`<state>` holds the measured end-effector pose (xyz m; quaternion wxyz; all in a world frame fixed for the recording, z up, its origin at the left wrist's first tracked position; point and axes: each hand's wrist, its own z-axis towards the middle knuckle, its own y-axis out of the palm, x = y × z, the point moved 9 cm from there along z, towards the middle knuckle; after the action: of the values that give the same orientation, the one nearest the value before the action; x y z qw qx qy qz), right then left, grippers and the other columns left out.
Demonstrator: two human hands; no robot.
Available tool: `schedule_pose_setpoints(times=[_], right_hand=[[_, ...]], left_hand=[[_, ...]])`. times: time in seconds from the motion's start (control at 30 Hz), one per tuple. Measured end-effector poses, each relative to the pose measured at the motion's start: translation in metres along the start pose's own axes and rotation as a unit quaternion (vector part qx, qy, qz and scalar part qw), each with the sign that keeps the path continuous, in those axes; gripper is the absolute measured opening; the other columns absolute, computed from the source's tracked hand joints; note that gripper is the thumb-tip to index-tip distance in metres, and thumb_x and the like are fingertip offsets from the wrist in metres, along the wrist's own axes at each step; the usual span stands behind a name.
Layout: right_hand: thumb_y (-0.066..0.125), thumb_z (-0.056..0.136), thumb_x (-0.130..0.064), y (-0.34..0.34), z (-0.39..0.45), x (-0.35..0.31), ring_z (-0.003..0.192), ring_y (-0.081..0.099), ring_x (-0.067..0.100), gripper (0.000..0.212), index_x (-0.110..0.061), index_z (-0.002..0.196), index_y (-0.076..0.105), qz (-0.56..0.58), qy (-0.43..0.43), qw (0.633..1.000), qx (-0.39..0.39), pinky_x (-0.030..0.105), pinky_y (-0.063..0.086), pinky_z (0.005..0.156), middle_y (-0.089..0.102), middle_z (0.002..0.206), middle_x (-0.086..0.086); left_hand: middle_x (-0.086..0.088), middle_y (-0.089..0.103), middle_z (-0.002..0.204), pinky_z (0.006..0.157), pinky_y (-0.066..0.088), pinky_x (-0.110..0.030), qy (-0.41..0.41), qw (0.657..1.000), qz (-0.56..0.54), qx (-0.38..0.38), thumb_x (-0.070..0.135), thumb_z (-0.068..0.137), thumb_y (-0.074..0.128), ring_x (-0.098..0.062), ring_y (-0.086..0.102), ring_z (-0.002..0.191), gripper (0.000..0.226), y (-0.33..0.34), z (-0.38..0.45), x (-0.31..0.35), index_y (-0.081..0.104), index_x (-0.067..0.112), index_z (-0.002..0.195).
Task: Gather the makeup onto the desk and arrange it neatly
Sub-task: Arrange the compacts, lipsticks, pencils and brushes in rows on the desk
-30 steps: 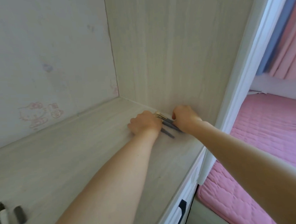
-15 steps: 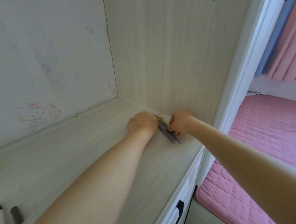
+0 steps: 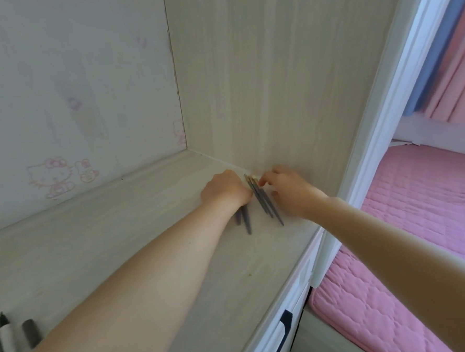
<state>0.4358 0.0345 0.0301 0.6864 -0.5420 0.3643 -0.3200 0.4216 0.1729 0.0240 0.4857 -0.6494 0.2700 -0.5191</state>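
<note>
Makeup brushes (image 3: 262, 198): lying on desk (image 3: 120, 237) against side panel (image 3: 261, 92), two handles poking out below left hand (image 3: 225, 188). Left hand curled knuckles-up over brushes (grip itself hidden; cannot tell). Right hand (image 3: 289, 190) fingertips pinching ferrule ends. Align tips flush, handles parallel. Keep bundle pressed to panel. Avoid rolling strays toward desk edge.

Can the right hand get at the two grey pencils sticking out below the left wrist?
Probably yes. The right hand lies just beside them on the desk, with bare surface between. Only their lower ends show; the left hand covers the rest.
</note>
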Motion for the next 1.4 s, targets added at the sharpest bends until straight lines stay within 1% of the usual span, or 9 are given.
schedule_pose_setpoints(times=[0.1,0.3,0.47,0.7,0.9,1.03,1.23,1.3,1.4], right_hand=[[0.05,0.093,-0.01,0.007,-0.011,-0.014,0.096,0.052,0.029,0.033,-0.017,0.126,0.05,-0.105,-0.131,0.986,0.005,0.042,0.05,0.081,0.045,0.12,0.006],[0.047,0.095,-0.012,0.002,-0.019,-0.027,0.102,0.05,0.022,0.027,-0.019,0.121,0.051,-0.197,-0.202,0.959,0.031,0.032,0.046,0.068,0.045,0.122,0.002],[0.039,0.098,-0.009,0.005,-0.018,-0.05,0.112,0.046,0.021,0.024,-0.015,0.117,0.053,-0.235,-0.274,0.932,0.04,0.032,0.043,0.091,0.052,0.121,0.002],[0.032,0.1,-0.012,0.007,-0.017,-0.057,0.112,0.046,0.023,0.023,-0.012,0.111,0.052,-0.237,-0.292,0.925,0.053,0.035,0.042,0.092,0.052,0.122,0.004],[0.035,0.1,-0.017,0.009,-0.012,-0.072,0.119,0.047,0.023,0.028,-0.012,0.121,0.052,-0.236,-0.31,0.92,0.04,0.035,0.042,0.093,0.056,0.125,0.005],[0.039,0.097,-0.008,0.013,-0.007,-0.08,0.098,0.056,0.028,0.021,-0.013,0.116,0.045,-0.232,-0.296,0.927,0.005,0.041,0.048,0.081,0.056,0.108,0.008],[0.037,0.098,-0.006,0.014,-0.004,-0.086,0.102,0.051,0.022,0.03,-0.014,0.126,0.045,-0.219,-0.299,0.928,0.031,0.022,0.029,0.076,0.05,0.113,0.004],[0.039,0.097,-0.005,0.018,0.0,-0.087,0.101,0.049,0.022,0.031,-0.013,0.126,0.045,-0.251,-0.279,0.927,0.021,0.022,0.032,0.077,0.048,0.114,0.005],[0.041,0.093,0.002,0.021,0.004,-0.093,0.098,0.049,0.025,0.026,-0.007,0.117,0.048,-0.292,-0.236,0.927,-0.004,0.031,0.042,0.081,0.047,0.112,0.01]], left_hand=[[-0.008,0.058,0.113,0.067,0.039,-0.029,0.018,1.0,0.014,0.014,0.032,0.081,0.062,-0.03,0.059,0.102,0.032,-0.004,0.001,-0.006,0.052,0.017,0.108],[-0.011,0.058,0.108,0.057,0.034,-0.028,0.066,0.996,0.048,0.023,0.034,0.088,0.058,-0.029,0.056,0.088,0.028,-0.008,0.001,-0.014,0.052,0.012,0.105],[-0.014,0.057,0.111,0.064,0.037,-0.03,0.096,0.992,0.076,0.006,0.022,0.093,0.05,-0.031,0.057,0.093,0.022,-0.009,-0.003,-0.009,0.054,0.007,0.108],[-0.019,0.051,0.123,0.075,0.036,-0.03,0.123,0.985,0.119,-0.005,0.006,0.094,0.044,-0.035,0.054,0.11,0.028,-0.008,-0.007,-0.009,0.051,0.002,0.12],[-0.02,0.051,0.123,0.073,0.036,-0.029,0.106,0.993,0.049,-0.013,0.009,0.097,0.039,-0.034,0.054,0.107,0.026,-0.012,-0.003,-0.02,0.05,0.0,0.119],[-0.024,0.053,0.12,0.071,0.035,-0.031,0.093,0.996,-0.013,0.01,0.012,0.099,0.037,-0.036,0.054,0.103,0.024,-0.027,0.002,-0.031,0.049,-0.002,0.114],[-0.018,0.062,0.116,0.077,0.046,-0.033,0.034,0.993,-0.114,-0.02,0.013,0.097,0.043,-0.034,0.059,0.103,0.025,-0.044,0.006,-0.064,0.051,0.0,0.116],[-0.017,0.065,0.113,0.077,0.052,-0.036,0.016,0.983,-0.18,-0.036,0.012,0.097,0.045,-0.032,0.063,0.09,0.023,-0.046,0.007,-0.076,0.051,-0.001,0.114],[-0.01,0.068,0.098,0.058,0.047,-0.03,-0.017,0.964,-0.261,-0.051,0.013,0.099,0.038,-0.022,0.055,0.062,0.022,-0.048,0.001,-0.092,0.053,0.001,0.11]])
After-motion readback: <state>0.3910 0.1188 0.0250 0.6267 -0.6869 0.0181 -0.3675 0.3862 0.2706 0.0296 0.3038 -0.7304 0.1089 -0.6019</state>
